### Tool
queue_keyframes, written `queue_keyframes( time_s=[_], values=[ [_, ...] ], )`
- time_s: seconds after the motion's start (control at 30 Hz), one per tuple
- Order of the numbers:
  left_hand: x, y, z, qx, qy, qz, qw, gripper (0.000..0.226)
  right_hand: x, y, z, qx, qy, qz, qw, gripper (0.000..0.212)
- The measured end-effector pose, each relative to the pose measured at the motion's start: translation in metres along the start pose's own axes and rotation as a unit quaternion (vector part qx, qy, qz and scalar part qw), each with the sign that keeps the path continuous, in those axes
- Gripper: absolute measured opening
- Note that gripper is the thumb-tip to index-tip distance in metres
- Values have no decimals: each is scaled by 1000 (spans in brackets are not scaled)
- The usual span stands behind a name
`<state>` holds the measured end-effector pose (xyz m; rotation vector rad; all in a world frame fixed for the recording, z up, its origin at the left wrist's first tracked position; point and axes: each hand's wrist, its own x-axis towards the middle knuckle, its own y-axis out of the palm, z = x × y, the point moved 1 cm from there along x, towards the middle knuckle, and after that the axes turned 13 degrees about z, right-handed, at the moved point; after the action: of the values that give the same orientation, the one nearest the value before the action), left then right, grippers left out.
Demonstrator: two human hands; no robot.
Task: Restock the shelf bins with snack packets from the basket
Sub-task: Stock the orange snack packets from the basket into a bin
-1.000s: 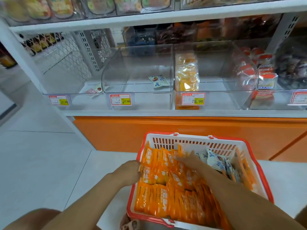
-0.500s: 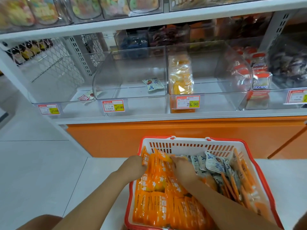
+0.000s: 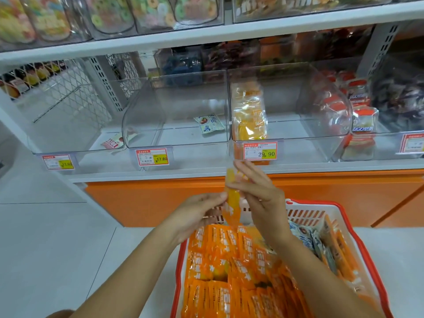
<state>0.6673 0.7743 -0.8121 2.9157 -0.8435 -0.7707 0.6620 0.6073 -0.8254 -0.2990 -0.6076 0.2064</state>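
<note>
Orange film, glossy and crinkled, wraps the bundle [image 3: 232, 203] of flat snack packets held between the 2 hands just above the basket's far rim. The left hand [image 3: 199, 212] pinches the bundle's lower half with curled fingers. The right hand [image 3: 259, 193] grips the upper half between thumb and long fingers, though blur hides how tightly. The bundle stands on end, its long axis near vertical and its top leaning away from the basket [image 3: 344, 212].

Straight up and beyond the basket's far rim sits the target, as I judge it: a clear bin [image 3: 321, 104] marked by the 29.90 price tag [image 3: 260, 151]. Matching orange packs [image 3: 249, 115] are stacked against its left wall. The right hand is the nearer to it, and the bundle's top already points at the bin's front lip. The coming move probably has to clear that lip, then tip the bundle in.

The bin is hard, transparent plastic with a rounded front corner. The basket is white lattice plastic with a red rim. It is packed with orange packets [image 3: 229, 260] on edge and, toward its right side, white-blue packets [image 3: 302, 235].
</note>
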Motion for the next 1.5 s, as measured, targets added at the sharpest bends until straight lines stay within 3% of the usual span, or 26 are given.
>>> queue_keyframes(
  time_s=[0.17, 0.27, 0.33, 0.43, 0.5, 0.6, 0.7, 0.83, 0.93, 1.03, 1.17, 1.23, 1.37, 1.43, 1.5],
  values=[
    [-1, 8, -31, -21, 79, 82, 993, 16, 36, -31, 46, 92, 70, -39, 993, 32],
    [-1, 15, -53, -10, 152, 42, 987, 18, 55, -57, 61, 201, 151, -64, 966, 41],
    [-2, 15, -71, 9, 202, -11, 979, 27, 68, -72, 67, 281, 174, -55, 942, 33],
    [-3, 15, -94, 57, 260, -78, 961, 19, 87, -87, 68, 166, 189, 36, 967, 22],
    [2, 16, -102, 116, 291, -132, 940, 12, 100, -95, 63, 88, 190, 47, 977, 14],
    [14, 15, -103, 326, 272, -267, 865, 27, 121, -119, 50, 52, 176, -3, 983, 13],
    [24, 17, -95, 457, 219, -287, 813, 39, 139, -135, 26, 40, 203, 8, 978, 12],
    [27, 18, -88, 512, 198, -261, 794, 38, 140, -122, -14, 4, 325, 108, 940, 18],
    [24, 14, -82, 518, 192, -256, 793, 42, 143, -113, -26, -87, 383, 156, 906, 25],
    [20, 16, -74, 535, 185, -246, 787, 45, 151, -110, -23, -228, 448, 219, 837, 27],
    [12, 18, -61, 548, 179, -237, 782, 47, 154, -103, -21, -353, 489, 259, 754, 50],
    [7, 16, -51, 554, 158, -224, 786, 46, 149, -103, -22, -387, 469, 198, 769, 53],
    [0, 10, -21, 580, 51, -171, 794, 42, 115, -93, -3, -374, 268, -17, 888, 43],
    [-3, 6, -4, 580, -8, -132, 804, 39, 87, -76, 9, -344, 192, -37, 918, 44],
    [-7, 1, 18, 582, -61, -89, 806, 37, 57, -52, 3, -321, 200, 13, 926, 45]
  ],
)
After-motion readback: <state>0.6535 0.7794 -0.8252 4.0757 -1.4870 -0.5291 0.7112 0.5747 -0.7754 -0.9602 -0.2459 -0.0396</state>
